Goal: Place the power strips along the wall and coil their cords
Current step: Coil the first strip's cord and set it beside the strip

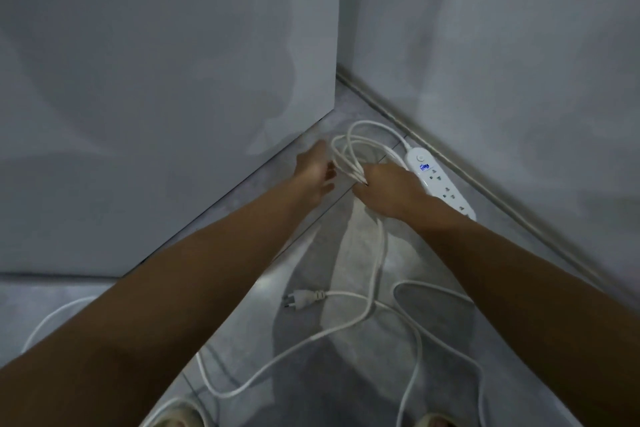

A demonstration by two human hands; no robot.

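Nearest to us, at the bottom edge, our two feet in pale slippers [180,418] stand on a grey mottled floor [311,374] with thin tile seams running across it. Loose loops of white cord [375,288] sprawl over that floor between our forearms, and its plug [303,297] lies flat with the prongs pointing left. Another white loop [45,322] shows at the lower left, partly hidden by our left arm; we cannot tell which strip it belongs to. We are in a dim corner: a plain grey panel [156,97] rises on the left with a dark gap along its foot, and a grey wall [502,45] runs off to the right with a pale baseboard [450,156] along its bottom. A white power strip [438,180] lies on the floor just beside that baseboard and parallel to it, with a round switch near its far end, a small blue lit display, and a row of sockets; our right wrist covers part of it. Our right hand [388,191] is closed around a bundle of several gathered cord loops [353,152], which stand up from the fist. Our left hand [313,173], fingers loosely spread, is at the left side of those loops, touching them, not clamped on them.
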